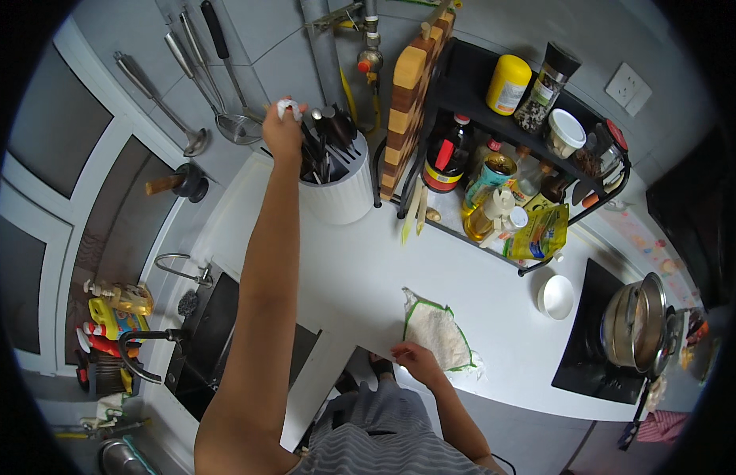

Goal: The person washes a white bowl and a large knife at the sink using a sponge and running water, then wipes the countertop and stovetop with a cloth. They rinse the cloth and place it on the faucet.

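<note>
My left hand [283,133] is stretched out to the back corner, beside the white ribbed knife and utensil holder [336,199]. Its fingers are closed on a crumpled white tissue or cloth [289,109], near the handles of the knives. My right hand [420,363] hangs by the counter's front edge with its fingers loosely curled. It is at the lower left edge of a white cloth with green trim [436,332], which lies flat on the counter; whether the fingertips hold anything is not visible.
A black rack [475,80] with bottles and jars stands at the back, beside a checkered wooden cutting board [403,113]. At right are a white bowl [556,298] and a steel pot [620,332] on a black cooktop [581,350]. The dark sink [205,350] lies left.
</note>
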Tool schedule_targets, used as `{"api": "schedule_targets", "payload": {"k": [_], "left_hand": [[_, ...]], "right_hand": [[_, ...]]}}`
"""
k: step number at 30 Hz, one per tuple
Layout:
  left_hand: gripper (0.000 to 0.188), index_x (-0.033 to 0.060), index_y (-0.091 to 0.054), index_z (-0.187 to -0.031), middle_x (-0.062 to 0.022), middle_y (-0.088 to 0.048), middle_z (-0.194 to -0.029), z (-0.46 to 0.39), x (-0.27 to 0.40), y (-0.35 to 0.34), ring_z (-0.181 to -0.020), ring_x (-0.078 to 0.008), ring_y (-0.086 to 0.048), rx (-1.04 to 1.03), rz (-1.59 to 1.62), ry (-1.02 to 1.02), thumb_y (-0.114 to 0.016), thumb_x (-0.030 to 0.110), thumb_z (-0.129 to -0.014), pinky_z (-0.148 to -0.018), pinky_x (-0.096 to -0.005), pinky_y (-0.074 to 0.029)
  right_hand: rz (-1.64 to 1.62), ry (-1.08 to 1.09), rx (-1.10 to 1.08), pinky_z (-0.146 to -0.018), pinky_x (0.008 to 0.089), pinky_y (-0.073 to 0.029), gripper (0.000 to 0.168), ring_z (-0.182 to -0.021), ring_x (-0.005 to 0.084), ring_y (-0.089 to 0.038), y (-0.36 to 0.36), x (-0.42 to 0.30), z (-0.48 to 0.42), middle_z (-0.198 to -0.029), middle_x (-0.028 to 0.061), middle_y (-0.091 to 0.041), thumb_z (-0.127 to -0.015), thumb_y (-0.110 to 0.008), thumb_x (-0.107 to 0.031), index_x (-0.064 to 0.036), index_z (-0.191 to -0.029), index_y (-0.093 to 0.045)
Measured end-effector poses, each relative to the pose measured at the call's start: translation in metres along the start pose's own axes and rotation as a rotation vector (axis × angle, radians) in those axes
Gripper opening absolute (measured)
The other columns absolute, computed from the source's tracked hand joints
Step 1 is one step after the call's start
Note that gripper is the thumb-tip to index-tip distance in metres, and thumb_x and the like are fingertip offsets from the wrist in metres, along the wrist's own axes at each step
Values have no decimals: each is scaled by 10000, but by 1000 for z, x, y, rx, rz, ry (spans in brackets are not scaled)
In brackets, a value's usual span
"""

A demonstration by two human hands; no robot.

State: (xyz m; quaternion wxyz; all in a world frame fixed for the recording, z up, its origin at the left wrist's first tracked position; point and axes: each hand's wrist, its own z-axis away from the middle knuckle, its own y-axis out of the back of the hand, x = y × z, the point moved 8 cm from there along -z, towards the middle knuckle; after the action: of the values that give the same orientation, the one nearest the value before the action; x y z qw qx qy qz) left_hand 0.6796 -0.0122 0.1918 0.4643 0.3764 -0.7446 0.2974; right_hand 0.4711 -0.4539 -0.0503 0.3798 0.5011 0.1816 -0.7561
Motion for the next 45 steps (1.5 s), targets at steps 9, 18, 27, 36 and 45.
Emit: {"api": "schedule_targets", "payload": {"k": [9,18,27,36,45], "left_hand": [[264,-25,-570,-1142,-134,-650,-1035,105,76,50,-946,-212,-641,-245,19,-187,-466,-3,-900,-878,-304,-496],[318,-53,-553,-1141,-150,-622,-1046,297,-29,162,-889,-232,-657,-473,-205,367,-424,-30,-852,-854,-326,-513],[249,-50,-565,-1107,-151,-611,-971,374,-28,313,-846,-223,-647,-353,-304,643,-478,39,-892,-737,-339,-577],[242,-24,-554,-1103,-161,-593,-1094,376,-35,254,-893,-220,-627,-502,-42,634,-428,5,-899,-807,-324,-549],[316,-15,-549,-1164,-131,-508,-1095,499,11,51,-1020,-252,-539,-1154,-307,128,-526,6,-849,-899,-332,-441]], "right_hand": [[542,411,713,-827,410,-464,230,-972,354,-564,60,-49,39,-1066,144,-609,-802,-596,-59,-72,-1031,-610],[1116,145,666,-1111,559,-139,540,-1382,336,-219,33,13,17,-1514,60,-240,-905,-478,-480,-294,-1403,-384],[938,94,914,-954,451,-412,552,-1222,337,-458,2,31,36,-1418,141,-390,-791,-604,-146,-143,-1326,-471],[-215,462,738,-805,301,-498,255,-976,191,-603,-60,15,19,-1124,100,-625,-875,-592,-96,-79,-1127,-627],[-1376,202,883,-865,354,-526,307,-960,209,-625,36,122,230,-1104,115,-602,-956,-488,-176,-7,-1213,-473]]}}
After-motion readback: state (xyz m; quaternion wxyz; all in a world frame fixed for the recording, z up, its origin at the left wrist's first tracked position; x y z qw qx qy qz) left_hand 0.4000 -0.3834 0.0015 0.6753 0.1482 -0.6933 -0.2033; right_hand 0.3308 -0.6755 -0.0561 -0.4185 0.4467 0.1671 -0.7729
